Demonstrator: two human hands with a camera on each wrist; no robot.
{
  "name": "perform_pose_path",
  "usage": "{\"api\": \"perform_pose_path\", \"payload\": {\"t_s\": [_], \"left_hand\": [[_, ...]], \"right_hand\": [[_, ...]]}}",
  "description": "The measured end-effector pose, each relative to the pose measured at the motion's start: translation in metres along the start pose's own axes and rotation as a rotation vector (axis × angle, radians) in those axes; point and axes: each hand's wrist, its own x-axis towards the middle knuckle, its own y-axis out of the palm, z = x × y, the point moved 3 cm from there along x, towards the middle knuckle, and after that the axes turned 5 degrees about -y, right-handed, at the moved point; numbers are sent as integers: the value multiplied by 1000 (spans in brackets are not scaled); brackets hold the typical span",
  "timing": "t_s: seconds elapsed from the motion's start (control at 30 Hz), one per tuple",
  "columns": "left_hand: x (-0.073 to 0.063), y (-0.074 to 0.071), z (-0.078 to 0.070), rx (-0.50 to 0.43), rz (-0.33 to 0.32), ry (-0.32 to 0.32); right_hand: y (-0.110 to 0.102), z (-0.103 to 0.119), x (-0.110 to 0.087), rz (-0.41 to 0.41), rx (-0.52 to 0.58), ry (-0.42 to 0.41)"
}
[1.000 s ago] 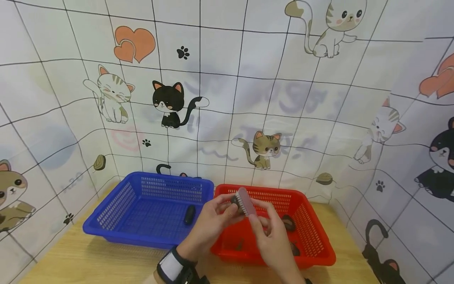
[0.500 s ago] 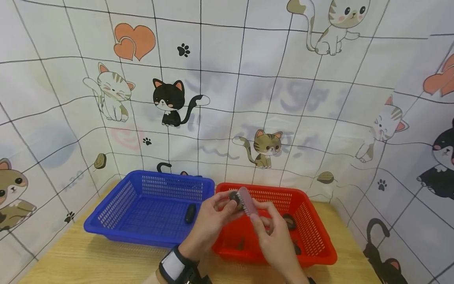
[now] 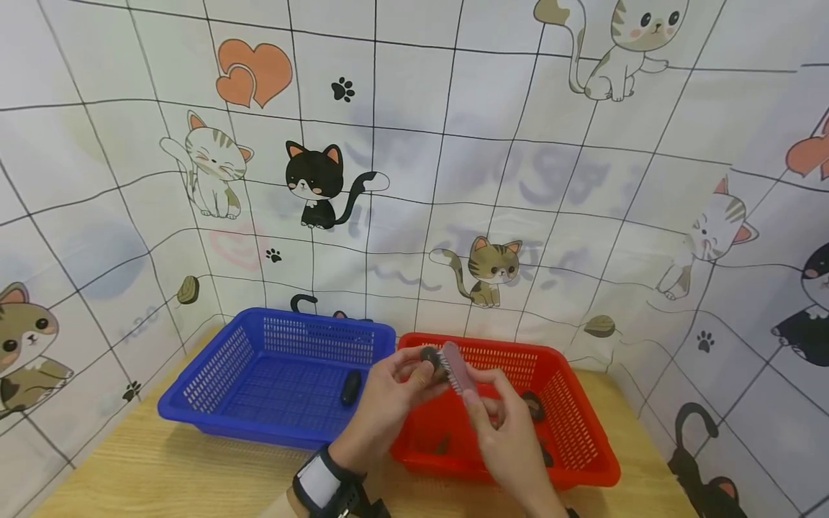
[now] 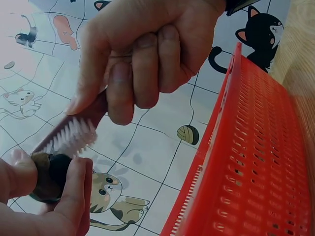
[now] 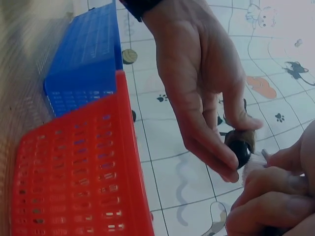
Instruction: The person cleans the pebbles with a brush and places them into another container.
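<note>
In the head view, low in the centre of the frame, the left hand pinches a dark stone between thumb and fingers. The right hand holds a pink brush by its lower end, fingers bent round the handle. At lower left, the blue basket has 1 black stone in it; at lower right, the red basket has at least 2 dark pieces. I judge the brushing of the held stone to be midway; the pieces in the red basket may be left to do, the black stone perhaps done.

In the left wrist view, white bristles meet the stone at lower left, in the left hand's close pinch; the right hand's fingers curl at top centre.

In the right wrist view, the stone sits right of centre, glossy black beside brown. The right hand, lower right, mostly hides the brush; how clean the stone is, I cannot tell.
</note>
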Motion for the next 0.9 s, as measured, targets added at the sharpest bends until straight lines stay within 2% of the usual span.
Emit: {"api": "perform_pose_path", "payload": {"t_s": [0.1,0.33,0.47,0.7,0.77,0.9], "left_hand": [[1,0,1,5,-4,2],[-1,5,7,53,82,-43],[-2,3,3,55,66,-56],[-4,0,-6,2,-1,-12],[-4,0,-5,17,-11,-7],[-5,4,0,62,48,-23]], "right_hand": [[4,3,-2,7,19,-17],[5,1,-2,-31,2,-58],[2,0,0,-48,-26,-32],[4,3,-2,-41,-14,-6],[6,6,-3,-36,4,-12],[7,7,-5,-50,6,-17]]}}
